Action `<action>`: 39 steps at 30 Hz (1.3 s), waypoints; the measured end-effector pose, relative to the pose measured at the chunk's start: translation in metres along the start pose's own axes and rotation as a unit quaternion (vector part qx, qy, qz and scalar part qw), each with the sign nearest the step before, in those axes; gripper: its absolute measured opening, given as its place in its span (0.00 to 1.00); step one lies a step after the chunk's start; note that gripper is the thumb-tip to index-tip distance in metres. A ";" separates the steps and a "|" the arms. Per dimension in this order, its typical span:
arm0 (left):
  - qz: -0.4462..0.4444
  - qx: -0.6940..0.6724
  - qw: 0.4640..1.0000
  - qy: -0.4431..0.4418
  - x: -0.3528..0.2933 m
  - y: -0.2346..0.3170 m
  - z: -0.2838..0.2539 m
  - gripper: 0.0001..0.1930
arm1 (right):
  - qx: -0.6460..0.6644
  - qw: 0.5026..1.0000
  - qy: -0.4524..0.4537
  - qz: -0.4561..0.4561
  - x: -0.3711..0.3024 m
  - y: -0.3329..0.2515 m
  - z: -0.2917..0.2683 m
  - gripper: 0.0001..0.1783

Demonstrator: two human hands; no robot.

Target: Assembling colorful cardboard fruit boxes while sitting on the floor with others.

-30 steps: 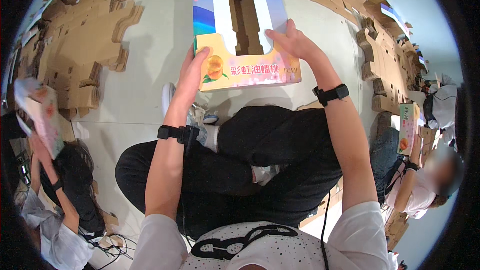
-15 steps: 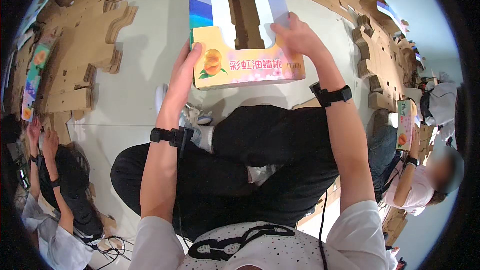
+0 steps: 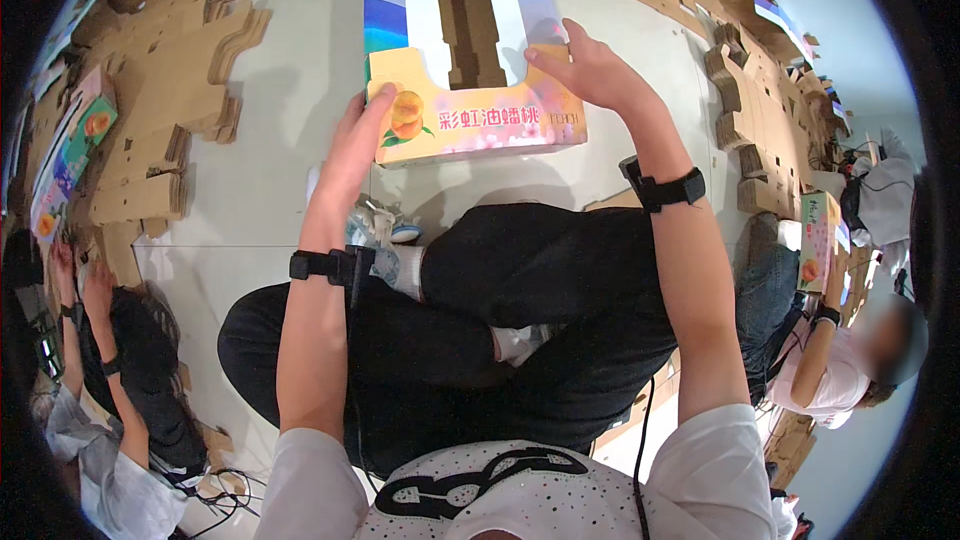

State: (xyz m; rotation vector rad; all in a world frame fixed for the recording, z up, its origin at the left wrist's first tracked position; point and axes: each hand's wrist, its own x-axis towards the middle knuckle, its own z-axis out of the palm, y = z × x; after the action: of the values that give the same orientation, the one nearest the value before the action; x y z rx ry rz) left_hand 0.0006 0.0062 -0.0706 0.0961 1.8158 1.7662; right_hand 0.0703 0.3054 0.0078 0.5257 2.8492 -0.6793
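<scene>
Holding the peach-printed carton [image 3: 480, 105] at its near end, the left hand [image 3: 356, 138] is clamped on the carton's left corner, fingers mostly hidden. The right hand [image 3: 598, 73] lies at the carton's right edge, thumb and forefinger spread apart; how firmly it presses, I cannot tell. Crossed legs [image 3: 540, 265] lie on the carton's near side. Folding looks largely done: the carton has taken box form around a long window [image 3: 468, 20] showing brown cardboard. What is left is hard to judge, since its underside is hidden and its far end cut off. A stack of flattened cardboard [image 3: 150, 75] lies left of the carton, and well to its right a co-worker's hand [image 3: 834, 283] holds a green-and-pink carton [image 3: 817, 240].
</scene>
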 end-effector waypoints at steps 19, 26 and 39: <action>0.018 -0.101 0.995 0.008 0.019 -0.011 -0.033 0.31 | 0.186 0.966 -0.179 0.031 0.015 -0.001 0.032 0.48; 0.068 -0.072 0.990 0.096 0.014 0.001 -0.032 0.30 | 0.153 0.971 -0.179 0.036 0.016 -0.005 0.026 0.46; 0.072 -0.041 0.994 0.069 0.011 0.003 -0.022 0.33 | 0.089 0.976 -0.200 0.004 0.015 0.009 0.024 0.50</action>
State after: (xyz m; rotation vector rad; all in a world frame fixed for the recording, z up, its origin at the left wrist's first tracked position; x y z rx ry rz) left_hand -0.0190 -0.0078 -0.0730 0.0736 1.8706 1.9897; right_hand 0.0616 0.3067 -0.0209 0.3733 2.4241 -0.9277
